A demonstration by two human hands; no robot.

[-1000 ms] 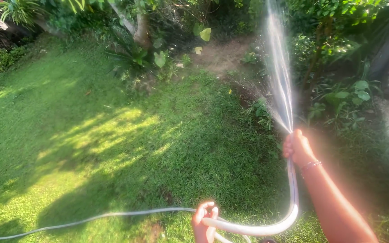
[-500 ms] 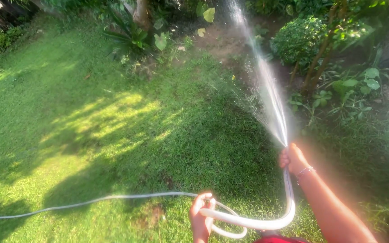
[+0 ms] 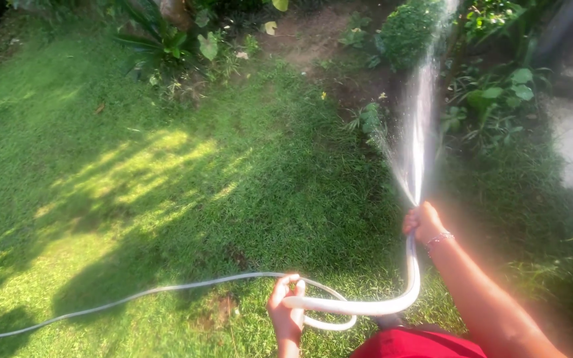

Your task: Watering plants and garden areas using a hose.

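The end of a pale, flexible plastic garden hose (image 3: 392, 306) is clenched in the right hand (image 3: 423, 222), fingers wrapped tight around it at the outlet, apparently so that the fan of water spray (image 3: 419, 126) is thrown upward toward the rounded green shrub (image 3: 409, 30) and leafy border plants (image 3: 492, 99). A loop of the same hose is gripped lower down in the closed left hand (image 3: 286, 311), seemingly to take up slack; beyond it the hose is trailed leftward across the sunlit lawn (image 3: 134, 185). A red garment (image 3: 419, 345) is seen at the bottom edge.
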